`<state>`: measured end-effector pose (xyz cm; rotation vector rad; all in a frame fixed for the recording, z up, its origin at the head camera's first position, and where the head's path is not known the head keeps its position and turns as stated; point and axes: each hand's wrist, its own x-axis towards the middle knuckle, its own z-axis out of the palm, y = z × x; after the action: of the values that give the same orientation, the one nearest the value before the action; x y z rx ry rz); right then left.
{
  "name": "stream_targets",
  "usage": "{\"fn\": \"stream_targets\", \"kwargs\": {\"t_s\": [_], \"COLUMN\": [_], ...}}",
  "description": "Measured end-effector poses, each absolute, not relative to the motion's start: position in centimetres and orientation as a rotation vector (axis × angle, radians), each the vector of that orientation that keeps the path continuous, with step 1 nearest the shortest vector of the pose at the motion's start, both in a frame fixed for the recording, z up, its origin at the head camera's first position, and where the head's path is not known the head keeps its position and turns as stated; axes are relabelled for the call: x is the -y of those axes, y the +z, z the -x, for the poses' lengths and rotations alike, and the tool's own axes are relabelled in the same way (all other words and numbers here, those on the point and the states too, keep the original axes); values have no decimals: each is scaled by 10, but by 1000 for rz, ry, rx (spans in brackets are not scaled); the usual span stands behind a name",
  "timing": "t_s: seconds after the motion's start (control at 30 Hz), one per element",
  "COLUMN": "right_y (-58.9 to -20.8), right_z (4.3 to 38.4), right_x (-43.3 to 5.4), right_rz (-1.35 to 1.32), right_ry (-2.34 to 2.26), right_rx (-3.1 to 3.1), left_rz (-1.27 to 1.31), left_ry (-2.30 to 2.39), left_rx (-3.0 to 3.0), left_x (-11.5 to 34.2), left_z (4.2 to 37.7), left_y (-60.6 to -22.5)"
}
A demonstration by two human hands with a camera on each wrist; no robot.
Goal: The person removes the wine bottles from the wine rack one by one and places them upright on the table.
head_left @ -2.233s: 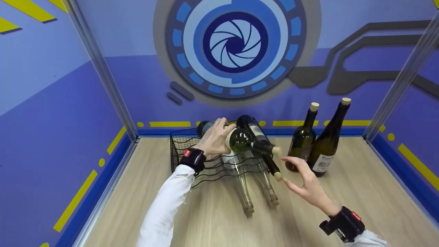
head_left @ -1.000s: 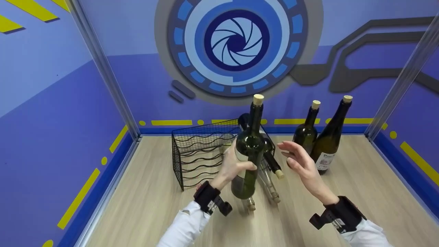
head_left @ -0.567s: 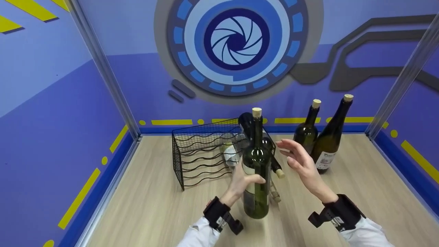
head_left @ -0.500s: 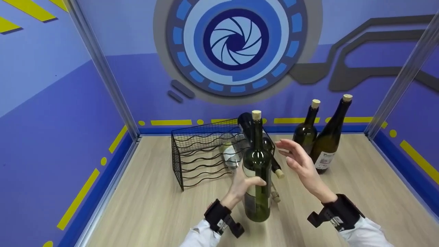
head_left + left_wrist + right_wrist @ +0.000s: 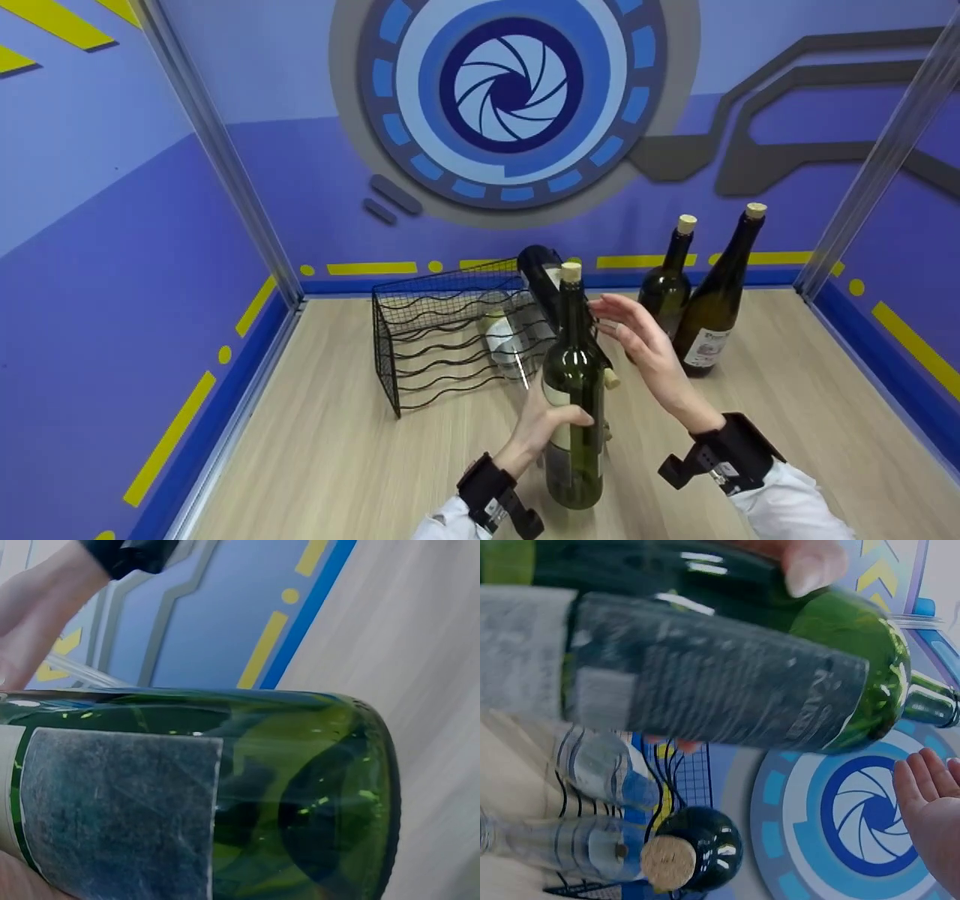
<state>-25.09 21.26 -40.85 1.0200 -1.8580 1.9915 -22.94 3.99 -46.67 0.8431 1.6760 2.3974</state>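
Note:
My left hand (image 5: 541, 421) grips a green wine bottle (image 5: 574, 457) round its body, thumb across the front. The bottle stands upright near the front of the table, a cork (image 5: 571, 272) in its neck. Pale and dark labels show on its side; the dark label (image 5: 120, 802) fills much of the left wrist view. My right hand (image 5: 649, 360) is beside the bottle's neck and shoulder, fingers loosely bent and holding nothing. Behind the bottle lies a black wire rack (image 5: 386, 352), holding a dark bottle (image 5: 536, 274) and clear glass bottles (image 5: 504, 341) partly hidden by the held one.
Two corked dark bottles stand at the back right, a shorter one (image 5: 664, 289) and a taller one (image 5: 709, 322) with a white label. Blue printed walls (image 5: 315, 195) enclose the wooden table (image 5: 322, 465) at the back and sides.
My left hand has brought the green bottle from lying tilted over the rack to upright, then down towards the front and slightly right. My right hand has shifted a little left, towards its neck.

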Motion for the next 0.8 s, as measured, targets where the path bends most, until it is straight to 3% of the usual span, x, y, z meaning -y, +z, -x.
{"fn": "stream_targets", "kwargs": {"t_s": [0.27,0.53,0.8], "right_y": [-404,-402,-400], "right_z": [252,253,258], "right_x": [-203,-196,-184], "right_rz": [-925,-772,-886], "right_ry": [2201,2434,2447], "right_rx": [1779,1715,1739], "left_rz": [-684,-730,-631], "left_ry": [2363,2331,2279], "left_rx": [-1771,-1771,-1920], "left_x": [-42,-45,-48], "left_z": [220,215,210], "left_y": [-471,-471,-473]}}
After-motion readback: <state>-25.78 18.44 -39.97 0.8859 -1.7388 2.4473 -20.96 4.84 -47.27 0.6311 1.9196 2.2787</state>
